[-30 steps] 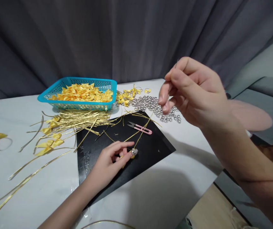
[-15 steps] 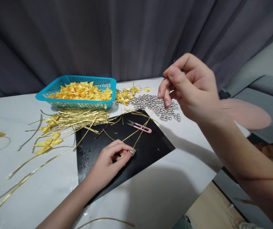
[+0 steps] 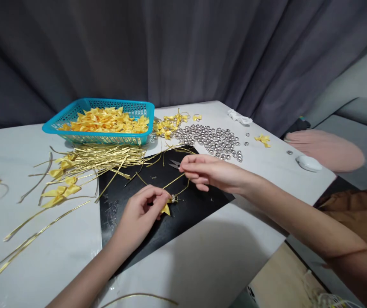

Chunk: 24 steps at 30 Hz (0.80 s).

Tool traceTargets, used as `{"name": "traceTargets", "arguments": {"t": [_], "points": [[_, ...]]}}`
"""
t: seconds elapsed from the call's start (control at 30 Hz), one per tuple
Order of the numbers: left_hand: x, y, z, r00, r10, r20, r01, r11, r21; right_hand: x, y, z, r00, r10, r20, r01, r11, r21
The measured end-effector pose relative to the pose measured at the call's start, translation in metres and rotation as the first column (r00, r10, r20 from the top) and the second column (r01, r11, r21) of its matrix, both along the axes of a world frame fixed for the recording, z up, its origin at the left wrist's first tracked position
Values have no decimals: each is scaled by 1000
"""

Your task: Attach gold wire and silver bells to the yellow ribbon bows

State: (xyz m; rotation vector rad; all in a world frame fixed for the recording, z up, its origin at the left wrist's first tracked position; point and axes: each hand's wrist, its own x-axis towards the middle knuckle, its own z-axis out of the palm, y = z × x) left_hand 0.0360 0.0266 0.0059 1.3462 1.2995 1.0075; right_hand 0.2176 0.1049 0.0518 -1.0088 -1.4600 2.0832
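My left hand [image 3: 145, 207] pinches a yellow ribbon flower [image 3: 165, 210] low over the black mat [image 3: 202, 209]. A small silver ornament [image 3: 174, 198] sits at the flower's top, just past my fingertips. To its upper right, my right hand [image 3: 199, 169] is closed in a pinch with the other fingers curled; what the fingertips hold is too fine to make out. Pink-handled thread snips lie on the mat beneath that hand, with only their blades [image 3: 174, 164] showing. Gold cords [image 3: 173, 182] run across the mat between my hands.
A blue basket [image 3: 98, 139] of yellow ribbon flowers stands at the back left, gold cords [image 3: 113, 158] heaped before it. Silver beads [image 3: 215, 139] spread behind the mat. Finished-looking flowers [image 3: 60, 192] lie left. A white mouse-shaped object [image 3: 308, 163] rests near the right edge.
My right hand has come down from high on the right to just above the mat, beside the left hand. More of the yellow flower now shows under my left fingers.
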Motion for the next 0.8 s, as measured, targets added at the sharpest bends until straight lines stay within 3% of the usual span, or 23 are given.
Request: {"name": "traceTargets", "arguments": {"t": [0.1, 0.17, 0.2, 0.27, 0.3, 0.33, 0.37, 0.47, 0.6, 0.8], "points": [[0, 1, -3, 1000, 0, -15, 0, 1000, -5, 0, 0, 6, 999, -33, -7, 34, 990, 137], [0, 1, -5, 998, -11, -59, 13, 1000, 23, 7, 3, 23, 989, -144, -44, 150, 919, 365], [0, 0, -7, 996, -19, -90, 24, 999, 49, 11, 4, 34, 976, -203, -84, 218, 837, 502], [0, -1, -9, 988, -37, -151, 53, 994, 100, 19, 4, 57, 936, -298, -188, 339, 612, 715], [-1, -1, -9, 983, -42, -178, 64, 991, 119, 22, 2, 67, 931, -308, -198, 343, 543, 767], [-1, -2, -10, 979, -37, -202, 65, 988, 138, 23, 0, 76, 929, -323, -181, 332, 510, 794], [-1, -2, -10, 975, -23, -219, 58, 986, 157, 23, -3, 82, 934, -312, -175, 318, 501, 805], [-3, -2, -12, 985, 3, -173, 31, 982, 189, 18, -10, 89, 954, -249, -164, 280, 555, 783], [-3, -4, -12, 998, -70, 3, 69, 992, 102, 9, -12, 87, 964, -209, -167, 262, 617, 742], [-6, -5, -6, 964, -228, -138, 255, 937, 240, 4, -9, 91, 970, -178, -165, 241, 620, 747]]}}
